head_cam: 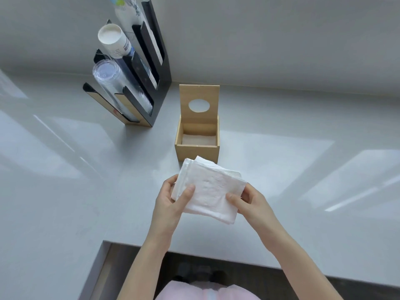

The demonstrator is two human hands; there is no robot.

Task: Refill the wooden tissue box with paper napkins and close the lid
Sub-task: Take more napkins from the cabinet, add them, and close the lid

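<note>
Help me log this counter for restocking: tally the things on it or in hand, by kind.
Wooden tissue box, lid up: 1
Napkin stack, held by left hand and right hand: 1
Black cup rack: 1
Cup stacks in it: 3
Total: 6

Topmost cup stack (125, 9) in black rack (161, 83) cut off by top edge.

Bare forearms, pale pink garment (207, 291)

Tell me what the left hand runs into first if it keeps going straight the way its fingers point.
Probably the wooden tissue box: the left hand, holding the napkin stack, points up and right toward its front wall. Depth is unclear.
</note>
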